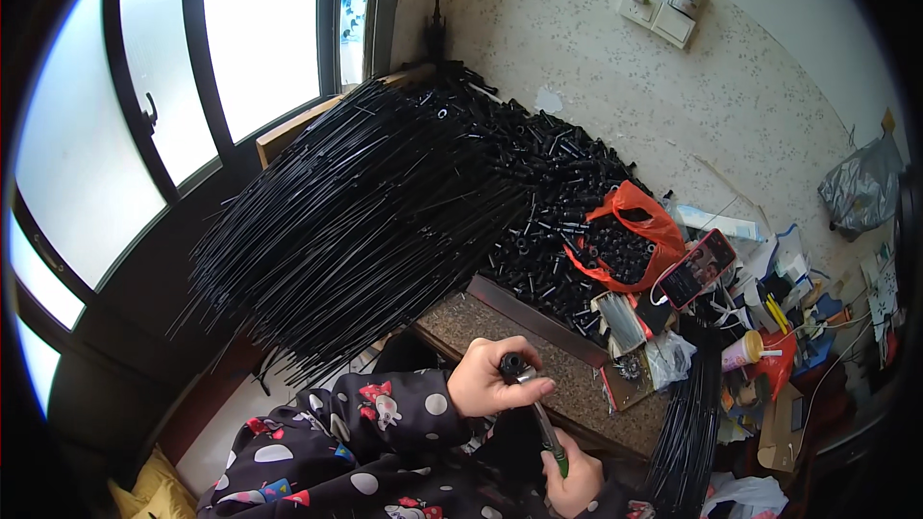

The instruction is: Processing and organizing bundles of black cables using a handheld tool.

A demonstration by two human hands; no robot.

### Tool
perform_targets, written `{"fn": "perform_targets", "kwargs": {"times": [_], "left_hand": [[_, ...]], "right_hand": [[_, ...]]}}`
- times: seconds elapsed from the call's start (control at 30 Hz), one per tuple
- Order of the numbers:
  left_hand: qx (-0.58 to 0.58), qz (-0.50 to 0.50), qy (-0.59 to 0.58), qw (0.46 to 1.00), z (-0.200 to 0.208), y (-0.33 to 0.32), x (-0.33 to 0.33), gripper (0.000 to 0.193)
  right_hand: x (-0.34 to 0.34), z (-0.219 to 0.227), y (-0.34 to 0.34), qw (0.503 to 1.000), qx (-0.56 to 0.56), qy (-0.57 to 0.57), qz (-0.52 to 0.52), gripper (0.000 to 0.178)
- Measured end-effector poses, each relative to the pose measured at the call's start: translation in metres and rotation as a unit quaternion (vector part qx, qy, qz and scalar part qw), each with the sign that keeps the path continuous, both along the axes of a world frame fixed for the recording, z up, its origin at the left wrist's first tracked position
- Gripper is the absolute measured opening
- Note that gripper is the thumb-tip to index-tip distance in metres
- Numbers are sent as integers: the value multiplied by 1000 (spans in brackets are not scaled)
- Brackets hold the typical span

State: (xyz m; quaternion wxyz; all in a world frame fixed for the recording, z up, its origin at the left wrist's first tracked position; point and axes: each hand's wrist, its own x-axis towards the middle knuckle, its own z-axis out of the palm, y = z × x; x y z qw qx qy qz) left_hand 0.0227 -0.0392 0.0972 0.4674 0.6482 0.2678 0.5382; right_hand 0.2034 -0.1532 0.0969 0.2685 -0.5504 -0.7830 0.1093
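In front of me, my left hand [488, 380] is closed around a small black tubular part [512, 363], whose round open end faces up. Below and to the right, my right hand [574, 477] grips a green-handled tool [559, 452] that looks like a screwdriver. Its metal shaft [545, 423] runs up toward the left hand, where the fingers hide the upper end. Whether the shaft enters the black part cannot be seen. Both hands are over the near edge of the speckled brown table [452, 322].
Long thin black rods [356, 221] form a big pile on the left. Behind them lie many loose black tubular parts [538, 149]. A red plastic bag [620, 269] holds more. Rightward are a phone [697, 269], a cup [742, 351], a rod bundle [685, 423] and clutter.
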Motion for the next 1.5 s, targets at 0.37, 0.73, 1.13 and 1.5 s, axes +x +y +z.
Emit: {"fn": "perform_targets", "kwargs": {"times": [0.37, 0.73, 1.13, 1.5], "left_hand": [[-11, -14, -81, 997, 27, -7, -6, 24], [15, -10, -54, 998, 28, -7, -9, 25], [17, 70, -11, 997, 22, -11, 2, 29], [-56, 13, -132, 990, 14, -6, -25, 32]], "right_hand": [[-29, -3, 5, 995, 18, 98, -9, 36], [-31, 3, 6, 992, 35, 117, -10, 35], [-34, -9, 1, 967, -165, 187, -45, 40], [41, -105, 90, 974, -19, -110, -198, 40]]}}
